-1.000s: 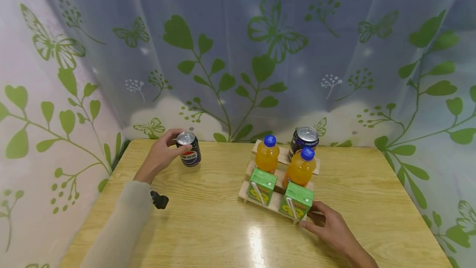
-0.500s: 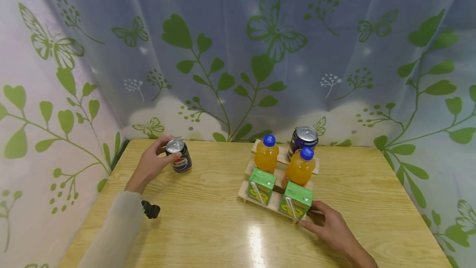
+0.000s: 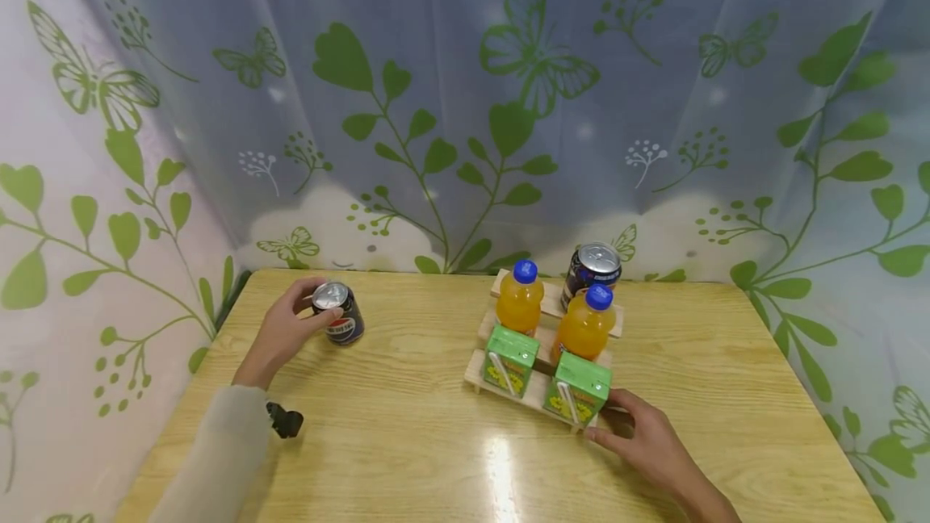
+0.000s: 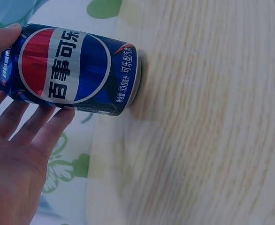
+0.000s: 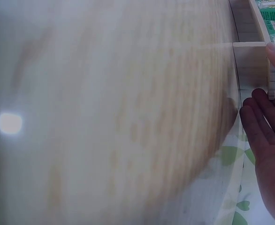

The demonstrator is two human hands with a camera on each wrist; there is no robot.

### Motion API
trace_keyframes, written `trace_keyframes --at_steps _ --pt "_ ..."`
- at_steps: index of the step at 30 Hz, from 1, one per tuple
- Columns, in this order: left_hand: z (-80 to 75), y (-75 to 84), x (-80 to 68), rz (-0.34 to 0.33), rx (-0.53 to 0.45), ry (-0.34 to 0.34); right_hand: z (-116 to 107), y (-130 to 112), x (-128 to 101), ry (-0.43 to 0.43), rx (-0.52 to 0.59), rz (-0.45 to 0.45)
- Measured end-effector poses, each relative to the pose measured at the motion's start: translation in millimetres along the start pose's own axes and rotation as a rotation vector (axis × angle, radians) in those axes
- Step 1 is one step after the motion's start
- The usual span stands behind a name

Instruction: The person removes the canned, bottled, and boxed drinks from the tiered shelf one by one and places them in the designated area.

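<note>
My left hand (image 3: 286, 328) grips a blue Pepsi can (image 3: 338, 315) at the table's far left; the can leans over with its silver top towards me. The left wrist view shows the can (image 4: 67, 70) held between thumb and fingers (image 4: 34, 126) just above the wood. A stepped wooden rack (image 3: 541, 392) right of centre carries two green juice cartons (image 3: 511, 361), two orange bottles (image 3: 587, 325) and a second can (image 3: 593, 269) at the back. My right hand (image 3: 643, 436) lies flat on the table, fingers (image 5: 264, 117) touching the rack's (image 5: 250, 65) front right corner.
The wooden table (image 3: 407, 434) is bordered closely by a leaf-printed curtain (image 3: 465, 127) behind and on both sides. A glare spot lies on the wood near the front edge. The back left place on the rack's top step (image 3: 504, 285) holds nothing.
My left hand has carried the Pepsi can leftwards and a little towards me, tilting it more. The right hand and the rack have stayed put.
</note>
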State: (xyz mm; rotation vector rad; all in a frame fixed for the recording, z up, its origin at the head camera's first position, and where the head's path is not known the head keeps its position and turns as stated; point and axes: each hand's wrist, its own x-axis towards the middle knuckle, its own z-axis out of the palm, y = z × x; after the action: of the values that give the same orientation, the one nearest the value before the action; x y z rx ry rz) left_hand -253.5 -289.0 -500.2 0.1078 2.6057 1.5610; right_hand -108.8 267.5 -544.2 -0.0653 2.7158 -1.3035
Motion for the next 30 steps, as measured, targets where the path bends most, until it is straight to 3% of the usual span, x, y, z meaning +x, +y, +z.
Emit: trace_keyframes --at_steps 17,30 --pt "1.8 -2.7 -2.5 0.003 -0.024 0.006 -1.5 -1.7 2.5 0.001 0.006 0.018" --pt "-0.3 0.8 2.2 0.081 -0.082 -0.007 -1.5 0.0 1.3 -0.001 -0.004 0.018"
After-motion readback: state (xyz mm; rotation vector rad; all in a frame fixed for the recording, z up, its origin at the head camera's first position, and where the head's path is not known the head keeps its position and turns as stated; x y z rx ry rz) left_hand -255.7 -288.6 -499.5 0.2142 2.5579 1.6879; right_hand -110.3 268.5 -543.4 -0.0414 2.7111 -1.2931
